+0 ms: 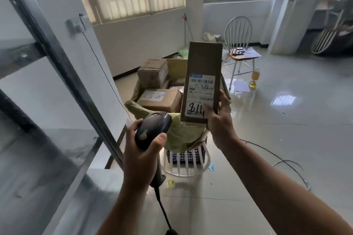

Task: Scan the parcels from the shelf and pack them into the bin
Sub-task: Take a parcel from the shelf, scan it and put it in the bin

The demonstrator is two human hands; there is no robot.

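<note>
A tall cardboard parcel (202, 82), label facing the camera, stands upright in the right hand's (219, 120) grip above the lined bin (177, 135) of boxes (159, 99), while the left hand (141, 150) clasps a black scanner (152, 129) beside it.

Two bare forearms, no sleeves in view, left hand (142, 150), right hand (219, 120), no rings or watch.

The left hand (142, 150) is curled in a closed grip, thumb on top. The right hand (219, 120) is raised, fingers seemingly pinched shut, forearm bare.
</note>
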